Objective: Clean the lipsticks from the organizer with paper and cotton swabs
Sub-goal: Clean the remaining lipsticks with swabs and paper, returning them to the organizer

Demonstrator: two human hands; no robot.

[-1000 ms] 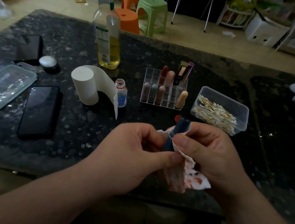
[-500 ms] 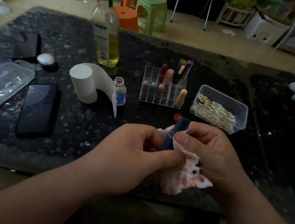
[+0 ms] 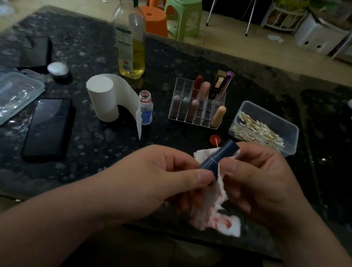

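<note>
Both hands work above the table's (image 3: pixel 204 55) near edge. The left hand (image 3: pixel 160 176) pinches the dark lipstick's (image 3: pixel 219 158) lower end, and the right hand's (image 3: pixel 262 186) fingers (image 3: pixel 231 166) clamp red-stained paper (image 3: pixel 209 212) round its upper part. The soiled paper may smear colour back, or the tube may slip off the edge. Beyond lie a red cap (image 3: pixel 213 139), the swab box (image 3: pixel 285 123) and the organizer (image 3: pixel 183 84), with nothing in the way.

The lipstick tube (image 3: pixel 216 159) is showing dark blue, and the paper (image 3: pixel 215 216) is showing white with red smears. The table (image 3: pixel 267 89) is looking black with pale speckles. Near its far edge, the bottle (image 3: pixel 132 61) is glowing yellow low down.
</note>
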